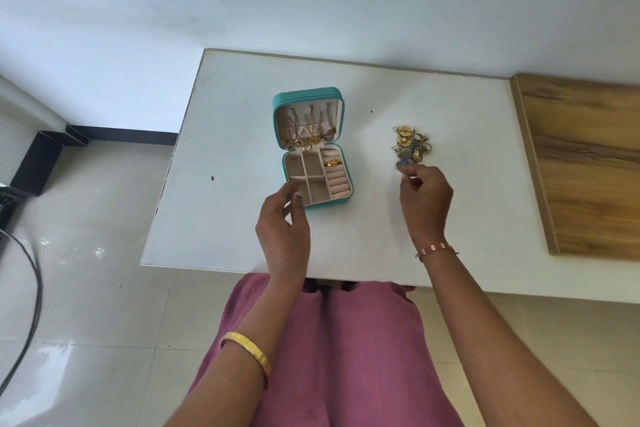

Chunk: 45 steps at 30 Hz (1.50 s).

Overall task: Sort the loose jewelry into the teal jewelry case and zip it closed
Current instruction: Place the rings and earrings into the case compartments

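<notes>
Here the teal jewelry case lies open on the white table, a little left of the table's middle, its lid propped up on the far side. Gold chains and pendants hang inside the lid and bunch along its lower edge. The tray on the near side is split into beige compartments, with a strip of ring rolls along its right side — a gold ring sits in the far end of that strip.

The loose jewelry forms a small tangled heap of gold flower pieces and darker bits, well to the right of the case.

The left hand hovers at the case's near left corner, thumb and fingers apart in a loose curve, holding nothing; whether a fingertip touches the case I cannot tell. The right hand reaches to the near end of the heap, its fingertips drawn together — they seem to pinch a small piece there, though the grip is too small to make out surely.

A wooden board lies on the table's right end. A gold bangle is on the left forearm, a red-and-white thread band on the right wrist.
</notes>
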Each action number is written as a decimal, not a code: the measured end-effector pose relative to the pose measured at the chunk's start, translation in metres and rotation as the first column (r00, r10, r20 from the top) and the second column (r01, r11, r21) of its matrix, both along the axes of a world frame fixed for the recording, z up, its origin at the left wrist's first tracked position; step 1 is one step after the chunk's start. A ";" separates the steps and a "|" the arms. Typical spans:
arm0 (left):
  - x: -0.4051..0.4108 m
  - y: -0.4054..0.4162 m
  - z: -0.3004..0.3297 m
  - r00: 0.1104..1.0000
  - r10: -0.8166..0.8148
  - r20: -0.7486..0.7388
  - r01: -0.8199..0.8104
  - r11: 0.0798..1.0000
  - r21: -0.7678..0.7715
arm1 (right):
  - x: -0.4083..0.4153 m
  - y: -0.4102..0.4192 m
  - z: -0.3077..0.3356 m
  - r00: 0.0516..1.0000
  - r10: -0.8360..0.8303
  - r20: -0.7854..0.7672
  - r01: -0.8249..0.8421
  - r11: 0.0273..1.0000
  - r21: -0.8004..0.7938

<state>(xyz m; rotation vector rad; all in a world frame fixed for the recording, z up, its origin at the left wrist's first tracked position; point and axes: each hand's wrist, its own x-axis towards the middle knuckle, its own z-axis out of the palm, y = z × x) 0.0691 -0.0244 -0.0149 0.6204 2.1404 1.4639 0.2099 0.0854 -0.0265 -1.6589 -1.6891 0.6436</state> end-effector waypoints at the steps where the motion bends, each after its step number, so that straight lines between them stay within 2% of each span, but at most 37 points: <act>1: 0.004 0.002 0.002 1.000 -0.010 0.000 0.010 1.000 0.010 | 0.004 0.002 -0.001 0.999 -0.039 -0.005 0.039 0.999 -0.025; 7: 0.032 0.026 0.007 0.993 -0.105 -0.052 0.108 0.993 0.056 | 0.019 0.029 -0.008 0.994 -0.098 0.043 0.100 0.993 -0.067; 15: 0.058 0.060 0.007 0.973 -0.220 -0.074 0.226 0.970 0.090 | 0.020 0.063 -0.011 0.986 0.050 0.161 -0.035 0.995 -0.095; 21: 0.071 0.070 0.004 0.911 -0.394 -0.122 0.390 0.919 -0.053 | 0.025 0.054 -0.015 0.983 0.060 0.171 -0.050 0.997 -0.062; 26: 0.072 0.065 0.002 0.868 -0.467 -0.170 0.441 0.882 -0.169 | 0.026 0.035 -0.019 0.983 0.065 0.172 -0.059 0.998 -0.035; 31: 0.071 0.058 0.005 0.890 -0.440 -0.116 0.419 0.893 -0.165 | 0.023 0.021 -0.017 0.991 0.078 0.104 -0.077 0.997 -0.012; 38: 0.060 0.047 0.006 0.907 -0.414 -0.079 0.395 0.900 -0.183 | 0.022 -0.001 0.002 0.990 -0.042 -0.133 0.038 0.999 -0.028; 43: 0.063 0.051 0.011 0.896 -0.444 -0.031 0.433 0.886 -0.164 | 0.007 -0.026 0.017 0.910 -0.009 -0.414 -0.089 0.972 -0.216; 45: 0.064 0.055 0.015 0.890 -0.456 0.012 0.454 0.883 -0.119 | 0.005 -0.030 0.020 0.896 0.004 -0.443 -0.119 0.965 -0.232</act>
